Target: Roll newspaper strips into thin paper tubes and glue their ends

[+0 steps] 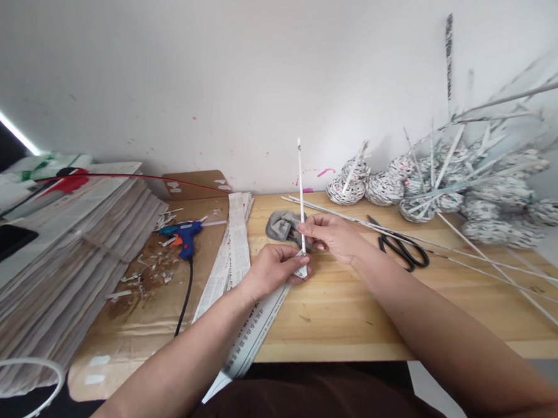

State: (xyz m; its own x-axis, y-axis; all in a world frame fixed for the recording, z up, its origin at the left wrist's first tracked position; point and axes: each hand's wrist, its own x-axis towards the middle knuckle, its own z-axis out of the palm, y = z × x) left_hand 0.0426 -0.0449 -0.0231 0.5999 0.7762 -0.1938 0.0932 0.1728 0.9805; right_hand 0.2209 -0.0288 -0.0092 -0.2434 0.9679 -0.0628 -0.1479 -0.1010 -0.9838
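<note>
A thin rolled paper stick (301,179) stands nearly upright between my hands. My right hand (327,232) pinches it around its middle. Lower down, my left hand (280,264) is closed on a strip of newspaper (257,334), at the spot where the strip wraps the foot of the stick. From there the strip hangs down over the table's front edge. Just behind my hands lies a crumpled grey cloth (282,225). A stack of cut newspaper strips (238,232) lies left of my left hand.
A blue hot glue gun (189,238) lies on stained cardboard (134,326) among paper scraps. Tall newspaper piles (58,271) fill the left. Black scissors (404,248) and long paper sticks (474,255) lie to the right. Woven paper shapes (346,185) line the wall.
</note>
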